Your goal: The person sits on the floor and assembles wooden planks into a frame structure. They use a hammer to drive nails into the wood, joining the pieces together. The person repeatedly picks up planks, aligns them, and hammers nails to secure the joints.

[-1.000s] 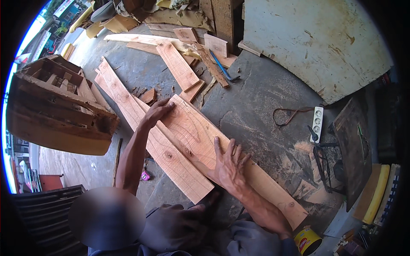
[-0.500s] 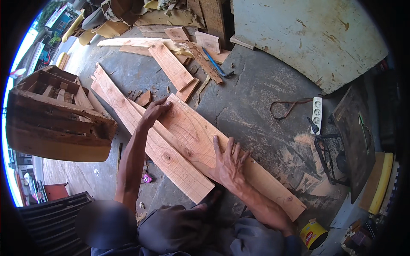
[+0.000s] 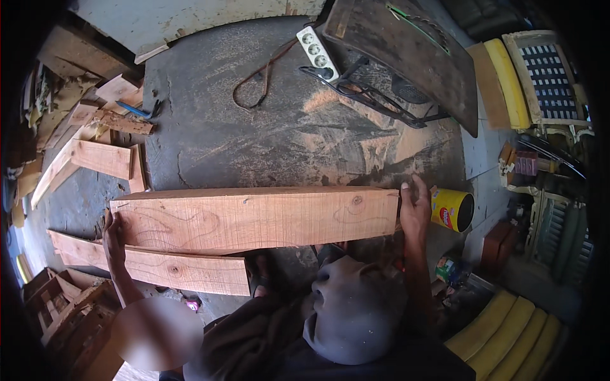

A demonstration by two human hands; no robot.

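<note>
A long, pale reddish wooden board (image 3: 286, 219) spans the middle of the head view, tilted so that its face and its far long edge both show. My left hand (image 3: 114, 238) grips its left end, with the fingers partly hidden. At the other end my right hand (image 3: 415, 203) holds the board between its palm and fingers, the fingertips pointing up past the corner. Closer to me lies a second wooden board (image 3: 210, 274) with a dark knot, partly covered by the first at its upper edge.
Beyond the board, a white power strip (image 3: 318, 54) with dark cables lies on the sawdust-strewn floor (image 3: 210, 140). A yellow can (image 3: 450, 209) stands just right of my right hand. Wood offcuts (image 3: 101, 157) and a blue pry bar (image 3: 136, 109) lie at the left.
My view has swung to the right. My right hand has moved from the board's face to its right end, and the board now tilts up between both hands.
</note>
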